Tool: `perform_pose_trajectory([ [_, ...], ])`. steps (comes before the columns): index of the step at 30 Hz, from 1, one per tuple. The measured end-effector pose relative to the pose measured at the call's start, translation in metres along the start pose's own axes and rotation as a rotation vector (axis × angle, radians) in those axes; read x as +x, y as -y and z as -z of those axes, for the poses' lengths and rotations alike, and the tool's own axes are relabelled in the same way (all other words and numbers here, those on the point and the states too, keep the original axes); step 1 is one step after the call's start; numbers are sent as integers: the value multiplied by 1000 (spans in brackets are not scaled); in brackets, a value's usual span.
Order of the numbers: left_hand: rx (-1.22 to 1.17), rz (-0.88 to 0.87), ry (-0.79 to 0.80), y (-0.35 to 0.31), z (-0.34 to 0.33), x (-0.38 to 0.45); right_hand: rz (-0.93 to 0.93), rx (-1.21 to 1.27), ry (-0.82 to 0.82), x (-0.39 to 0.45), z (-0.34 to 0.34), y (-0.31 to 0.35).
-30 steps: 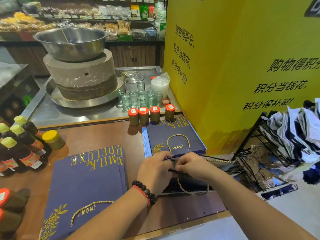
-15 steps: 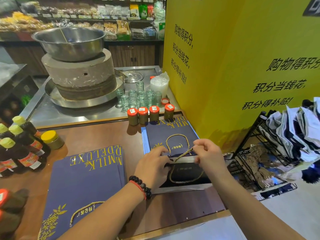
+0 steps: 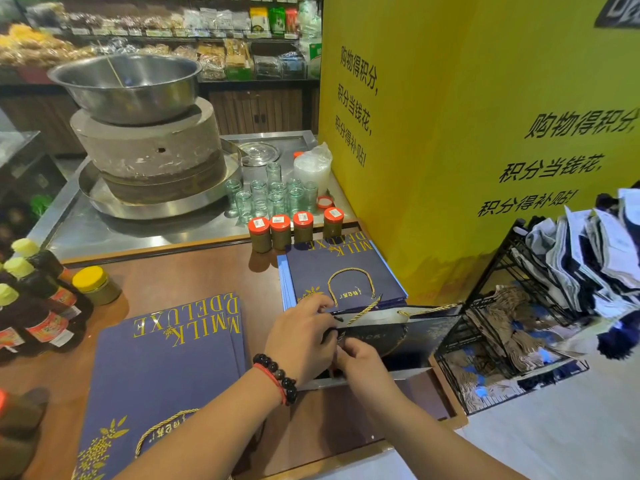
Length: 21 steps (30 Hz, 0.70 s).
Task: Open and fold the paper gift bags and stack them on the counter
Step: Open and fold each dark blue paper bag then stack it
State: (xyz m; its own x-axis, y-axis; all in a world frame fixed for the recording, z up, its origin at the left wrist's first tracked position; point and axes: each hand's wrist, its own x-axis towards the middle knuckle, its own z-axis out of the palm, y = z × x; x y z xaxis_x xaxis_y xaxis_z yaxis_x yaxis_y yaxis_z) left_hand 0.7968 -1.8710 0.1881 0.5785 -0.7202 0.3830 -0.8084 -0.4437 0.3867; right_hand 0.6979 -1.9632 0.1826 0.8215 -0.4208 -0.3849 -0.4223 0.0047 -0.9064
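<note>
A navy paper gift bag (image 3: pixel 412 337) lies on its side on the brown counter (image 3: pixel 194 275), its mouth open and a gold rope handle trailing over its edge. My left hand (image 3: pixel 301 341) grips the bag's left rim. My right hand (image 3: pixel 360 362) pinches the near rim just beside it. Behind the bag lies a small stack of flat navy bags (image 3: pixel 343 271) with gold "MILK DELUXE" lettering. A larger flat stack (image 3: pixel 166 372) of the same kind lies to the left under my forearm.
Several red-lidded jars (image 3: pixel 294 230) stand behind the small stack, small glasses (image 3: pixel 270 199) beyond them. Dark bottles (image 3: pixel 34 299) and a yellow-lidded jar (image 3: pixel 95 284) line the left edge. A yellow pillar (image 3: pixel 467 133) rises on the right above a black wire rack (image 3: pixel 502 323) of bags.
My right hand has come down from the bag's far rim to the near rim beside my left hand. The bag's mouth stands wider open toward the right.
</note>
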Motion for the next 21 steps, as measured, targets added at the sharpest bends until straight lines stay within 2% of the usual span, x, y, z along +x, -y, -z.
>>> perform_pose_trajectory([
  [2,-2,1,-3,2,0,1,31,-92,57,-5,-4,-3],
  [5,8,3,-27,3,0,5,58,-500,259,-17,-9,-16],
  [6,7,-3,-37,3,0,6,69,-574,281,-20,-8,-19],
  [10,11,-25,-65,1,-1,8,158,-844,240,-23,-1,-17],
  [15,18,-12,-70,5,-4,8,373,-1170,289,-25,10,-12],
  [18,26,-13,-75,7,-4,7,596,-1209,109,-19,27,0],
  [21,35,-25,-66,6,-3,5,728,-923,-268,6,59,25],
])
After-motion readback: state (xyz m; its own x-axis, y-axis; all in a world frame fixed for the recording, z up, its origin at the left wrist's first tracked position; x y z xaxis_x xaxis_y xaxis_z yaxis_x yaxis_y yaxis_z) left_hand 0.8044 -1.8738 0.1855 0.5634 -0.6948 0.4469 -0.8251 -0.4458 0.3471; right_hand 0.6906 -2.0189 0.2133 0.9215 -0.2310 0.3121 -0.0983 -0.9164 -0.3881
